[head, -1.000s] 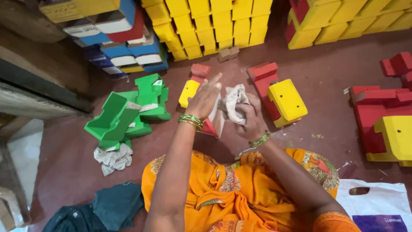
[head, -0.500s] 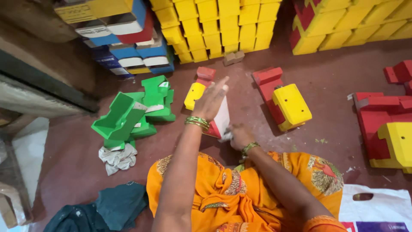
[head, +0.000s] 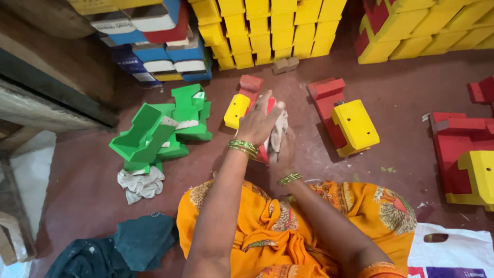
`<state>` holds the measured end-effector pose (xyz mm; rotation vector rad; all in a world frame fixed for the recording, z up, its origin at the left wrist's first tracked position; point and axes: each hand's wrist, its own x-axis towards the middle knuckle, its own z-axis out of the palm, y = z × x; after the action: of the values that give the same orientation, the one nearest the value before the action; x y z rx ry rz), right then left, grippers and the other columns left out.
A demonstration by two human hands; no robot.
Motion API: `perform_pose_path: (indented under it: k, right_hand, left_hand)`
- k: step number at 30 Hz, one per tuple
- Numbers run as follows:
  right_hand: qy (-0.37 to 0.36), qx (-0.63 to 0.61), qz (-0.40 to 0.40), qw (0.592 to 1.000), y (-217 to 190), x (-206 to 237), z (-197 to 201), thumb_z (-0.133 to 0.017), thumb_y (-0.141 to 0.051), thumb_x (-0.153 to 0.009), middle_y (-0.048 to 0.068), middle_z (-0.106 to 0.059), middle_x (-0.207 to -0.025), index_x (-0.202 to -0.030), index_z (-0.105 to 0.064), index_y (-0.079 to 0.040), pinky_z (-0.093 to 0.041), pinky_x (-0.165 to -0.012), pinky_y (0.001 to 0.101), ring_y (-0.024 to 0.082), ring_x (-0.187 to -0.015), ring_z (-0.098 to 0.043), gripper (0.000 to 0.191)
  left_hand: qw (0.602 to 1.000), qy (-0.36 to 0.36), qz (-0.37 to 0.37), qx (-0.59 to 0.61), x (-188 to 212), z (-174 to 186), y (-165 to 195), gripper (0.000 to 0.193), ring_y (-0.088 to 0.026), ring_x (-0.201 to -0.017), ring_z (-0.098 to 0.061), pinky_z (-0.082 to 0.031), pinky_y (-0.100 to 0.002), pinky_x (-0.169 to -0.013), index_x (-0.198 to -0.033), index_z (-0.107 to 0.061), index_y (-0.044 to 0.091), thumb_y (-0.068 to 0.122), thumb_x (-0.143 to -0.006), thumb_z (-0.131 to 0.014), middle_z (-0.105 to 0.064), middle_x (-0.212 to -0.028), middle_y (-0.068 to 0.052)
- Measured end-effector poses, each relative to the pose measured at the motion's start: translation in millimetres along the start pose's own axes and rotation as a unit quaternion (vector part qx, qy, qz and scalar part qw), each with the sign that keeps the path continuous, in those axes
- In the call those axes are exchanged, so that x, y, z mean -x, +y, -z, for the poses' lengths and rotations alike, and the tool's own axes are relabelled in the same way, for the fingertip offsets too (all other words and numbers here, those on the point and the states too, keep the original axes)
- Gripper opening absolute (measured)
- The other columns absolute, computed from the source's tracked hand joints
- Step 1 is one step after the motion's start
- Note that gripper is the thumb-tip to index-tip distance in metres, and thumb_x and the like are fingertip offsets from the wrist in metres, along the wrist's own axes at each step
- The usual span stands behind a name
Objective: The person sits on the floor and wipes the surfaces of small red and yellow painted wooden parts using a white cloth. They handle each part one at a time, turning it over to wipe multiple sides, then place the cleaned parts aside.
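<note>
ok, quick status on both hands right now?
Left hand: fingers extended, resting on the red painted block.
Right hand: closed on a white cloth against that block.

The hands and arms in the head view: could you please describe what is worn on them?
Both forearms are bare, with no sleeves or gloves. The left hand has a stack of thin green and gold bangles at the wrist. The right hand has fewer similar bangles.
</note>
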<state>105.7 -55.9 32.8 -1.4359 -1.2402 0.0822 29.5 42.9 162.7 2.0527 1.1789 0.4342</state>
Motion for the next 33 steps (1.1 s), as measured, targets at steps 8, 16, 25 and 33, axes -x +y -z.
perform_pose_path:
  k: [8, 16, 25, 33]
  right_hand:
    - [0.007, -0.104, -0.391, 0.914, 51.2, 7.7, 12.5, -0.059, -0.006, -0.097, 0.007, -0.069, -0.109, -0.124, -0.065, -0.004, -0.055, -0.08, 0.0311, 0.015, -0.095, -0.065, 0.028]
    - [0.046, -0.145, -0.298, 0.942, 45.1, -3.1, 60.2, -0.058, -0.001, -0.094, 0.006, -0.068, -0.11, -0.122, -0.061, -0.002, -0.053, -0.081, 0.0304, 0.013, -0.095, -0.063, 0.029]
    - [-0.06, -0.095, -0.131, 0.985, 10.6, 3.4, 56.4, -0.06, 0.007, -0.081, 0.013, -0.064, -0.121, -0.13, -0.061, 0.0, -0.049, -0.102, 0.0361, 0.025, -0.116, -0.063, 0.049]
    - [-0.074, 0.026, 0.078, 0.994, -48.4, -0.4, 51.3, -0.061, 0.0, -0.08, 0.018, -0.052, -0.138, -0.135, -0.056, 0.001, -0.049, -0.104, 0.0457, 0.033, -0.122, -0.055, 0.056]
  left_hand:
    - [0.989, -0.058, -0.089, -0.106, 26.7, -10.5, 19.8, 0.081, -0.031, -0.151, -0.032, -0.021, -0.063, -0.118, -0.16, -0.032, 0.021, 0.045, -0.09, -0.064, -0.034, -0.164, -0.015]
    - [0.944, 0.014, -0.241, -0.225, 68.4, 42.0, -0.3, 0.047, -0.023, -0.127, -0.056, -0.032, -0.06, -0.108, -0.134, -0.064, 0.033, 0.034, -0.087, -0.066, -0.063, -0.126, 0.001]
    - [0.93, 0.221, -0.236, -0.176, 78.4, 31.6, 2.2, 0.024, -0.026, -0.09, -0.064, -0.044, -0.045, -0.087, -0.086, -0.067, 0.014, 0.036, -0.094, -0.067, -0.064, -0.087, -0.004]
    - [0.902, 0.34, -0.17, -0.206, 59.3, 13.5, -11.6, 0.021, -0.029, -0.079, -0.062, -0.045, -0.044, -0.071, -0.08, -0.066, 0.013, 0.028, -0.096, -0.063, -0.063, -0.078, -0.006]
